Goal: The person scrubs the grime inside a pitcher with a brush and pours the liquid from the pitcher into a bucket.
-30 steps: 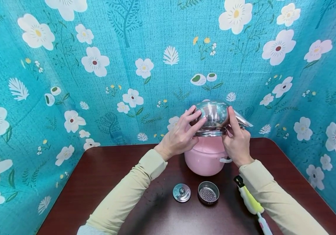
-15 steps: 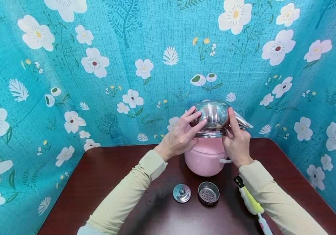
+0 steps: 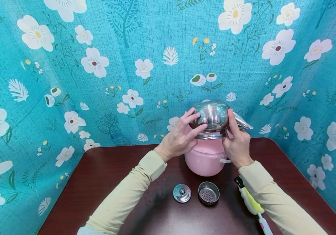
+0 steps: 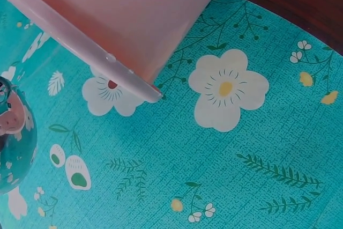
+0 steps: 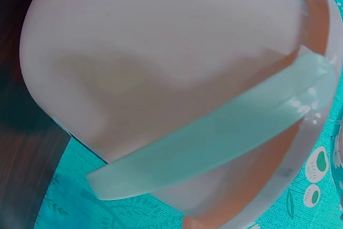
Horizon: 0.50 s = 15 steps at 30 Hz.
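Observation:
A shiny steel teapot (image 3: 213, 117) is held upside down above a pink bucket (image 3: 204, 163), its spout (image 3: 243, 120) slanting down to the right. My left hand (image 3: 178, 135) holds the teapot's left side, fingers spread over the curved body. On the right, my right hand (image 3: 238, 142) grips it by the spout, with one finger up along the body. The bucket's rim (image 4: 80, 41) fills the upper left of the left wrist view, and part of the teapot (image 4: 16, 159) shows at the left edge. The right wrist view shows the bucket's pale handle (image 5: 214, 138). Inside the bucket is hidden.
On the dark table (image 3: 103, 182), a small steel lid (image 3: 182, 193) lies beside a round perforated strainer (image 3: 209, 193). A long white and lime-yellow tool (image 3: 251, 202) with a black end lies under the right forearm. A turquoise flowered cloth (image 3: 156, 65) hangs behind.
The teapot has dipped very slightly toward the bucket, and the left fingers have shifted a little on it. Everything on the table stays in place.

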Available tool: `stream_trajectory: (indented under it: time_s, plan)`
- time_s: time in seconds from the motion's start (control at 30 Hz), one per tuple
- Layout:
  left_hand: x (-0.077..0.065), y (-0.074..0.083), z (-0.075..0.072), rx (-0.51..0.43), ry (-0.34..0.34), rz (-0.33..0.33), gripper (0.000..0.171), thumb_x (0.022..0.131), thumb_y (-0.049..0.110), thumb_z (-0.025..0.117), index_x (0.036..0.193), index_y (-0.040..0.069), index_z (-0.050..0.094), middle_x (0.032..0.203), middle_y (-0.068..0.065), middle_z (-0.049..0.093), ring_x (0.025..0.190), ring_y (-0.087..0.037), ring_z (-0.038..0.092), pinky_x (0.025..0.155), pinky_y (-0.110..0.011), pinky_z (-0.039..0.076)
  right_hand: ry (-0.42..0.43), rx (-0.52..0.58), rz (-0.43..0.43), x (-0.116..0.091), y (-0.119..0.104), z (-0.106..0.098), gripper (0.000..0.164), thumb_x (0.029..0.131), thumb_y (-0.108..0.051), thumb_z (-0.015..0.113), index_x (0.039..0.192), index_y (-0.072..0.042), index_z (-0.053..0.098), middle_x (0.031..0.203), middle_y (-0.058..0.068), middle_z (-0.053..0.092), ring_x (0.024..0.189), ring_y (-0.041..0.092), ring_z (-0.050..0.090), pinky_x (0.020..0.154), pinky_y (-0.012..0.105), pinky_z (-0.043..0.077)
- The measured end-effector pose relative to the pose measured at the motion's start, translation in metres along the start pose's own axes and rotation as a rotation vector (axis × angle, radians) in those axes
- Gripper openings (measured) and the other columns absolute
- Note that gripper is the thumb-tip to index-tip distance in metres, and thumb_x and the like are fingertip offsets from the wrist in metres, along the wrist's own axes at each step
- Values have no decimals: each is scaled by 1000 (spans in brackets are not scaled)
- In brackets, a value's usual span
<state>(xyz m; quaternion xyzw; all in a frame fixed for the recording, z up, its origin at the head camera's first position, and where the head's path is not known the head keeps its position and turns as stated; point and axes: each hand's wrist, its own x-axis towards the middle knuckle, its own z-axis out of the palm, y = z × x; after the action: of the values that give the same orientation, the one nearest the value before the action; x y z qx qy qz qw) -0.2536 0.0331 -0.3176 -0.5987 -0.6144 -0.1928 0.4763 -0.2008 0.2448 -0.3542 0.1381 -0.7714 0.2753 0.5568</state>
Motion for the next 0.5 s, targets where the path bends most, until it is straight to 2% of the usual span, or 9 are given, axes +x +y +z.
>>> stream_trajectory:
  time_s: [0.1, 0.2, 0.33, 0.4, 0.5]
  plan:
    - [0, 1, 0, 2, 3, 0, 56, 77, 4, 63, 130, 9, 46, 134, -27, 36, 130, -51, 41, 113, -45, 35, -12, 2, 1, -1, 0, -1, 84, 71, 15, 57, 147, -18, 43, 76, 28, 67, 66, 38, 66, 54, 46, 49]
    - [-2, 1, 1, 17, -3, -14, 59, 76, 4, 63, 130, 9, 44, 134, -28, 36, 129, -50, 42, 111, -43, 37, -46, 2, 5, -1, 0, -3, 85, 70, 14, 59, 147, -17, 43, 67, 26, 64, 57, 35, 63, 49, 40, 44]
    - [-6, 2, 4, 30, -32, -70, 61, 74, 6, 65, 131, 7, 43, 133, -28, 36, 130, -47, 44, 109, -37, 40, -135, -20, 24, -1, 2, -6, 87, 69, 13, 62, 148, -15, 41, 51, 15, 54, 42, 17, 43, 46, 30, 31]
    - [-8, 2, 5, 17, -50, -105, 62, 74, 5, 66, 131, 6, 43, 134, -26, 36, 131, -46, 44, 109, -35, 40, -185, -32, 43, -1, 2, -7, 88, 70, 12, 64, 149, -15, 38, 50, 11, 51, 43, 7, 35, 46, 27, 30]
    - [-10, 3, 6, -6, -74, -155, 64, 73, 5, 68, 132, 4, 43, 134, -25, 39, 132, -44, 43, 110, -33, 39, -248, -41, 80, -2, 2, -8, 90, 71, 10, 66, 151, -16, 35, 50, 6, 49, 44, 2, 30, 47, 26, 30]
